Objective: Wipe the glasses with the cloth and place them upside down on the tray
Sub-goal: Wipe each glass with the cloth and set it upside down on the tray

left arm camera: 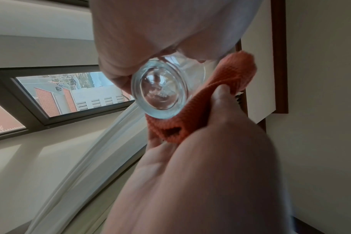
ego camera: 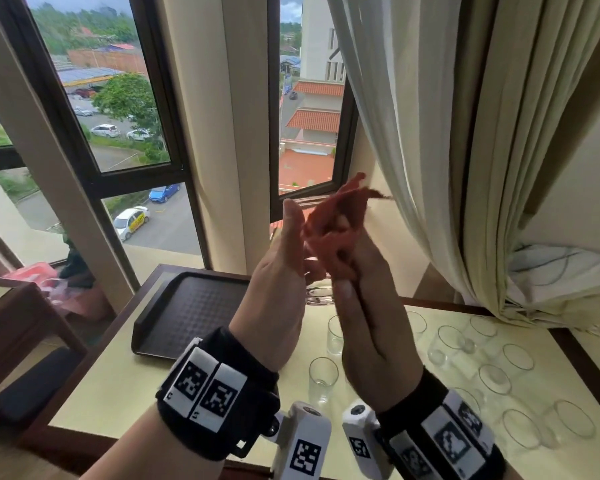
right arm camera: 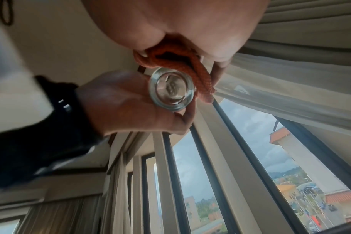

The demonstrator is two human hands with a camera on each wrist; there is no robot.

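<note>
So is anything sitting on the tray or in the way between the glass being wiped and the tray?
Nothing visible. The glass is held up in the left hand, with the cloth in the right hand. The tray lies below and left, its visible surface bare; the other glasses stand to the right.

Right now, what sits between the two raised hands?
A clear glass, thick base toward the wrist cameras, with the orange cloth bunched against its side. The left hand holds the glass; the right hand grips the cloth. Both wrist views show it best.
</note>
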